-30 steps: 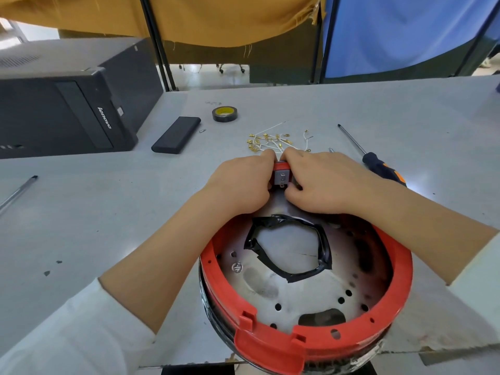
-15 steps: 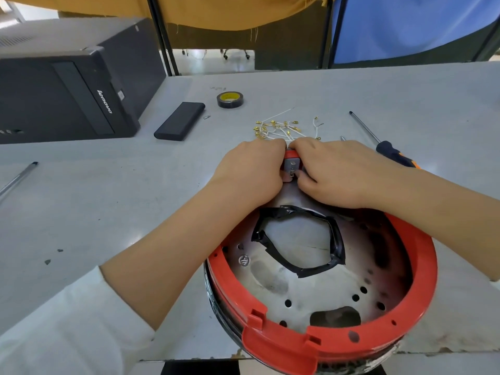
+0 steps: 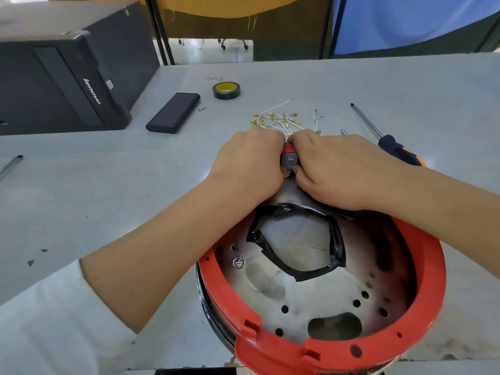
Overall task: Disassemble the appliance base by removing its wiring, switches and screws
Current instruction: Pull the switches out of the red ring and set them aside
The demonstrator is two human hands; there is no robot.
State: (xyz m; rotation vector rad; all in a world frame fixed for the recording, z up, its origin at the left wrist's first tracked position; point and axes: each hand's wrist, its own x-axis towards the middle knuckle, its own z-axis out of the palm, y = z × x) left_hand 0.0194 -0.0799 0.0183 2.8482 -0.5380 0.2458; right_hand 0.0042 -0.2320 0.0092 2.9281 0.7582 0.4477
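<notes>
Both hands crowd the twelve o'clock edge of the red-rimmed appliance base (image 3: 338,353): left hand (image 3: 251,163) and right hand (image 3: 341,169) curl round the small grey switch (image 3: 289,160), its long axis running twelve-to-six, terminals facing six o'clock.

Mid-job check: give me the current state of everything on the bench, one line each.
Appliance base: upside down, inside exposed.
Switch: at far rim, gripped by both hands.
Left hand: curled on switch.
Right hand: curled on switch.
Wires: removed, piled loose.
Screwdriver: lying unused.
Tape roll: lying flat.
</notes>
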